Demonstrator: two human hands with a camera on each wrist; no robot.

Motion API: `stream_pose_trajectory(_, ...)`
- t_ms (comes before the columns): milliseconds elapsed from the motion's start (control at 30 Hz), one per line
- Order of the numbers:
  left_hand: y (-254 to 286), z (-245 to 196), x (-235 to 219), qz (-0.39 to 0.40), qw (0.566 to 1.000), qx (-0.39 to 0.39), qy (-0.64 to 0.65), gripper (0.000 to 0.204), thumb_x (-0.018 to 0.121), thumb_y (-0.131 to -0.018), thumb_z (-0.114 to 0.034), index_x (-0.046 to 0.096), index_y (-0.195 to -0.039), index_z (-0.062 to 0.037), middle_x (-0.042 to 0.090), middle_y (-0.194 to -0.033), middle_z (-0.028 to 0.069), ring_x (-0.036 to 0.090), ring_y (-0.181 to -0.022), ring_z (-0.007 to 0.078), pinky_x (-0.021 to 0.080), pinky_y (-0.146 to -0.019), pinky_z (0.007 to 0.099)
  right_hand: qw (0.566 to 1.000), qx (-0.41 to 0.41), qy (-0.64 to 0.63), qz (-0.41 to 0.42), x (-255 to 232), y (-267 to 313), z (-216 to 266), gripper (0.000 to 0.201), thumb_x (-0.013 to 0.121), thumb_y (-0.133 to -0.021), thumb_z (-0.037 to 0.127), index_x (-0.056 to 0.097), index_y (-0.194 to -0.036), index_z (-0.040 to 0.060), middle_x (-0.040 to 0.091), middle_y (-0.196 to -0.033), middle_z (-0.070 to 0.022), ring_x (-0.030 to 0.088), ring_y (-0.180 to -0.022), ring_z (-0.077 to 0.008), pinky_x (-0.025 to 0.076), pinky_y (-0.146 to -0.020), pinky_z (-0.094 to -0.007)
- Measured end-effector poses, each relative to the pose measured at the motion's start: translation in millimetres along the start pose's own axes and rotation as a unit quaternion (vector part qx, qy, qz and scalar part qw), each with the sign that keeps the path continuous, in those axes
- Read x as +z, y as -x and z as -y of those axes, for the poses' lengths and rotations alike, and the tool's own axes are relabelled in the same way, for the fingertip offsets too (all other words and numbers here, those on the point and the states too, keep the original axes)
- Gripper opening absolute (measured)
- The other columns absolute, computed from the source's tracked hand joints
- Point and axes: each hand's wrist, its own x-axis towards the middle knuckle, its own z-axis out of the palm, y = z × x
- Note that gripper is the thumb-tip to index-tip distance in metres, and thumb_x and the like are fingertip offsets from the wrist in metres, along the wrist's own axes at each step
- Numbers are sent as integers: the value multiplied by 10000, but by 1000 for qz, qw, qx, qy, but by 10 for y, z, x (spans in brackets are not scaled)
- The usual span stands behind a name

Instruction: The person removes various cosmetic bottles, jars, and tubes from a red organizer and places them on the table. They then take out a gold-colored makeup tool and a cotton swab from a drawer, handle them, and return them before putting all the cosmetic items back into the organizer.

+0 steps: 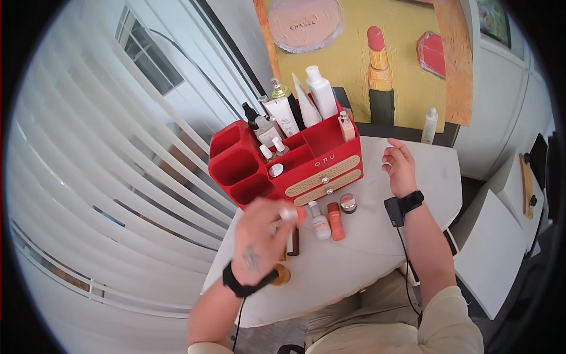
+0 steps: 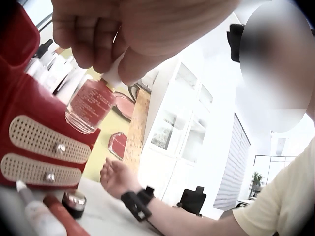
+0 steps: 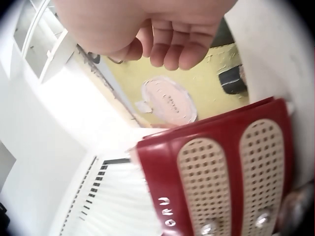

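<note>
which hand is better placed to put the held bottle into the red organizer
Left, most likely. The left hand pinches the bottle by its white cap, close to the red organizer. The right hand holds nothing and is farther from the bottle.

A left hand [image 2: 140, 32] is pinching a small glass bottle [image 2: 91, 105] by its white cap [image 2: 112, 74] before a red organizer [image 2: 39, 106].
</note>
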Motion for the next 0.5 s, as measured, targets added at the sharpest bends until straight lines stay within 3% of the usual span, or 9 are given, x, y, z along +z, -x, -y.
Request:
stream_pose_trajectory(33, -164, 21, 2, -37, 999, -3, 12, 143, 680, -816, -16, 691, -953, -54, 661, -851, 95, 628, -733, 184, 493, -675, 279, 999, 33, -10, 21, -12, 39, -35, 274, 529, -953, 143, 569, -1218, 84, 588, -888, 8, 556, -773, -96, 440, -645, -264)
stream_pose_trajectory(100, -519, 68, -18, -54, 998, -12, -28, 134, 670, -833, -37, 682, -966, -34, 661, -826, 85, 620, -708, 161, 490, -661, 279, 999, 25, -5, 42, -34, 51, -96, 265, 519, -951, 147, 582, -1200, 82, 590, -864, 9, 555, -753, -91, 439, -627, -250)
stream_pose_trajectory(167, -843, 180, 28, -56, 997, -18, -55, 122, 651, -829, -42, 673, -945, -12, 648, -811, 125, 633, -684, 208, 501, -631, 309, 993, 64, 75, 63, -89, 21, -160, 255, 532, -923, 134, 610, -1152, 54, 592, -818, -1, 554, -704, -96, 443, -595, -248)
stream_pose_trajectory(300, -1310, 400, 176, -14, 998, -33, -55, 174, 630, -852, -114, 680, -974, 0, 663, -765, 130, 651, -668, 216, 511, -639, 314, 986, 80, 125, 75, -118, -40, -219, 241, 497, -940, 140, 617, -1132, 59, 586, -805, 8, 537, -671, -78, 433, -578, -228)
stream_pose_trajectory(367, -1447, 427, 231, 21, 993, -92, -64, 187, 613, -862, -133, 680, -970, 5, 660, -749, 132, 660, -664, 229, 515, -637, 319, 987, 83, 118, 71, -117, -85, -223, 247, 510, -925, 129, 616, -1132, 47, 588, -800, 6, 541, -668, -77, 437, -570, -228)
stream_pose_trajectory(500, -1542, 728, 364, 60, 985, -52, -152, 209, 620, -848, -182, 692, -962, -21, 669, -802, 154, 659, -725, 288, 515, -694, 356, 987, 81, 121, 70, -100, -101, -223, 253, 519, -909, 115, 621, -1126, 32, 588, -782, 4, 540, -652, -72, 443, -554, -226)
